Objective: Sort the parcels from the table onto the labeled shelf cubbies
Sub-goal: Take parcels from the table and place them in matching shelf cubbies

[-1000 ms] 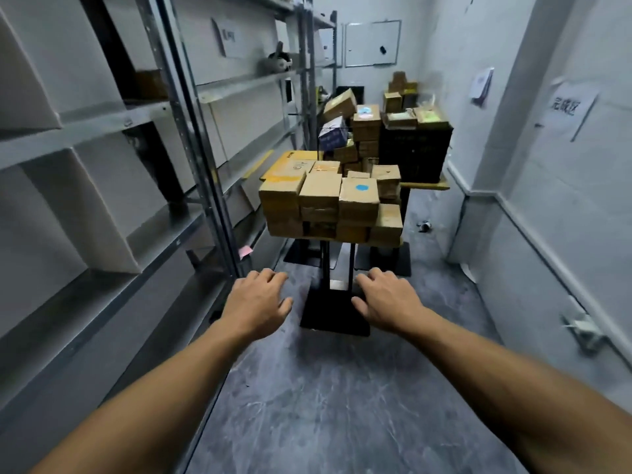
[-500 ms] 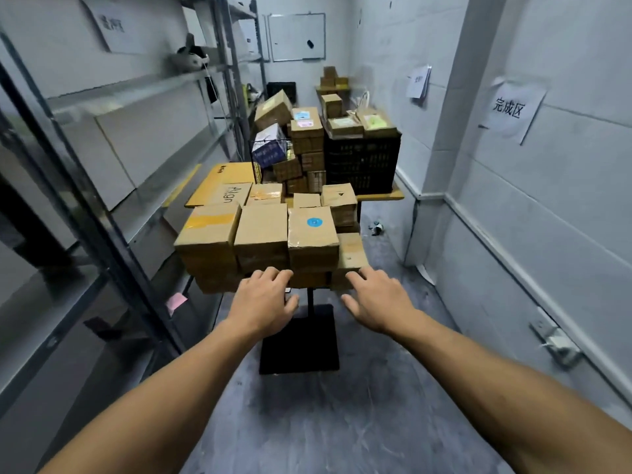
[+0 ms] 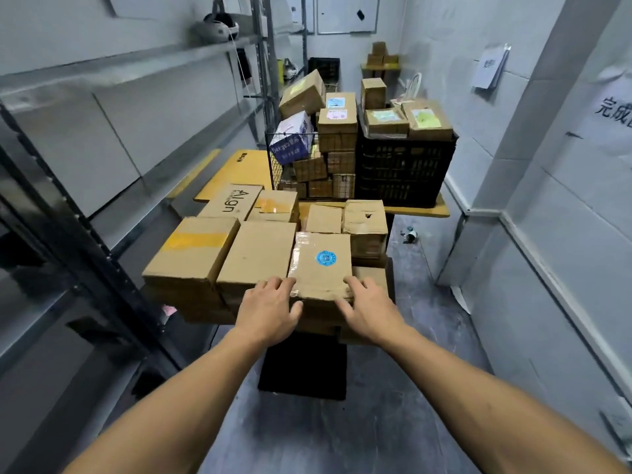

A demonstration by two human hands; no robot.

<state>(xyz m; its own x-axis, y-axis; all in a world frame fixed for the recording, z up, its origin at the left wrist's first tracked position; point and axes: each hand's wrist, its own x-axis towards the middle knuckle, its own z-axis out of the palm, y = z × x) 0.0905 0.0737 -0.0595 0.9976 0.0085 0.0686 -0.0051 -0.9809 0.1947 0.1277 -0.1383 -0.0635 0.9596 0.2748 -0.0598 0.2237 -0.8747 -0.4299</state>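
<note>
While both arms reach straight ahead, the left hand [image 3: 270,309] and the right hand [image 3: 371,311] rest on the box with the blue sticker [image 3: 321,278]. The left hand is on its near left corner and the right hand is on its near right corner. On both hands the fingers are spread and lie flat on the top. The thumbs touch the front edge. Neither hand is curled tight around the box.

That box sits on top of a pile of brown boxes, at 12 o'clock from the hands. Touching it at 9 o'clock is a plain box [image 3: 256,254]. Next to that one, also at 9 o'clock, is a box with yellow tape [image 3: 195,248]. At 12 o'clock from the sticker box is a small box [image 3: 324,218], and at 1 o'clock is a torn box [image 3: 365,220].

Farther back at 12 o'clock, a wire basket [image 3: 277,165] is full of boxes. Just beside it at 3 o'clock, a black crate [image 3: 405,165] stands on the yellow table [image 3: 443,209] with boxes on top. The grey shelf [image 3: 143,59] runs along the wall at 9 o'clock.
</note>
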